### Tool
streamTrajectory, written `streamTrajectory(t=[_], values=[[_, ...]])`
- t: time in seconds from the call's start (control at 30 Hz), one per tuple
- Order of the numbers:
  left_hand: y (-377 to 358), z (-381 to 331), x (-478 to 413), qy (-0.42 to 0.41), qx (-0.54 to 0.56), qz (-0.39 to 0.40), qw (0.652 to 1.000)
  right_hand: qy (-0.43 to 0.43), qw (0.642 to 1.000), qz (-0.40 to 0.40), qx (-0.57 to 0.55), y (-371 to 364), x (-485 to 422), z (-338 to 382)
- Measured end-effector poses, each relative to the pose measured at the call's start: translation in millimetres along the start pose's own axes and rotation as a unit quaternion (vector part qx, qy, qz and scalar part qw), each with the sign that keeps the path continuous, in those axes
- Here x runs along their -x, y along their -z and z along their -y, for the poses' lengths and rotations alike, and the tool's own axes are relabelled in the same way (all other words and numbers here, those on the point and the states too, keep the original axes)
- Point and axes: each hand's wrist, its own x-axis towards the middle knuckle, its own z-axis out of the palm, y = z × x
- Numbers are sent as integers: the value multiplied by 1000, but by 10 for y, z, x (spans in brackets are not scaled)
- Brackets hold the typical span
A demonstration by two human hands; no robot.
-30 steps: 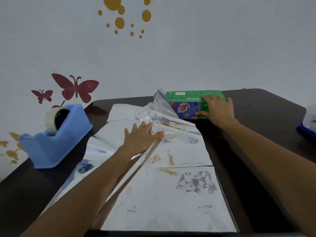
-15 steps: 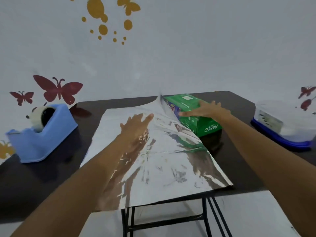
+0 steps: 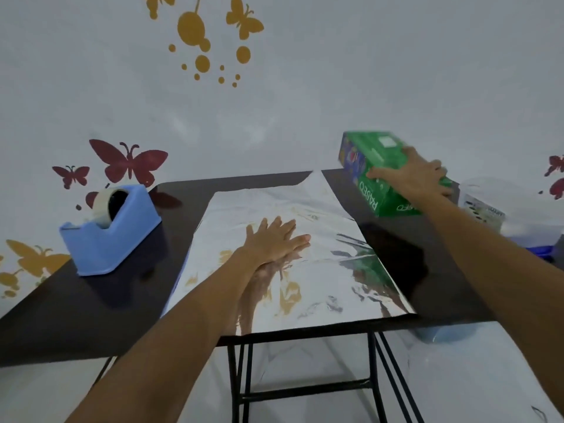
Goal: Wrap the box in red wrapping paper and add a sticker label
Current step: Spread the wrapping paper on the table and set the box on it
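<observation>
Tissue box [image 3: 370,157] now rides lifted in your right hand's [image 3: 412,178] grip; your flat left hand [image 3: 271,242] pins the freed wrapping paper [image 3: 320,288], ready for centring.

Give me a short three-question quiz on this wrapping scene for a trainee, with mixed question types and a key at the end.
1. True or false: the left hand lies flat, fingers straight, on the silvery sheet.
2. Where is the green box?
A. Lying in the middle of the sheet
B. Gripped by the right hand, tilted, to the right of the sheet
C. On the floor under the table
3. Fill in: the blue tape dispenser stands on the ___ side of the sheet.

Key: 1 true; 2 B; 3 left.
</observation>
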Motion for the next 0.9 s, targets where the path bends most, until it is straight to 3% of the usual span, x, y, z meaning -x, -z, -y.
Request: streamTrajectory(t=[0.17,0.23,0.27,0.33,0.37,0.4,0.43,0.47,0.53,0.57,0.63,0.7,0.8,0.9], values=[[-45,-111,-86,-35,21,-12,999,78,988,47,-125,144,33,194],[-37,-122,-64,-33,127,-51,990,115,976,106,-151,7,151,293],[-24,-144,-33,-32,228,-101,968,132,971,130,-149,-91,196,325],[76,-171,84,-11,447,-252,858,157,967,156,-130,-294,261,373],[159,-142,150,-5,491,-328,807,166,964,167,-121,-367,274,384],[257,-63,190,-17,470,-389,792,174,961,180,-118,-430,264,387],[357,68,179,-44,390,-432,812,180,959,191,-105,-475,238,386],[464,218,140,-79,246,-447,856,195,957,199,-86,-504,204,385],[674,425,94,-144,-4,-371,917,241,944,221,-41,-520,176,408],[758,478,85,-159,-52,-302,939,259,934,242,-35,-525,173,425],[879,522,46,-163,-43,-186,968,272,911,303,-65,-530,154,471],[967,532,11,-144,9,-126,982,274,889,353,-100,-534,148,530],[997,591,-99,-90,60,-65,992,284,877,383,-56,-604,56,575],[807,645,-177,-63,57,-69,994,280,875,396,-5,-745,-5,466]])
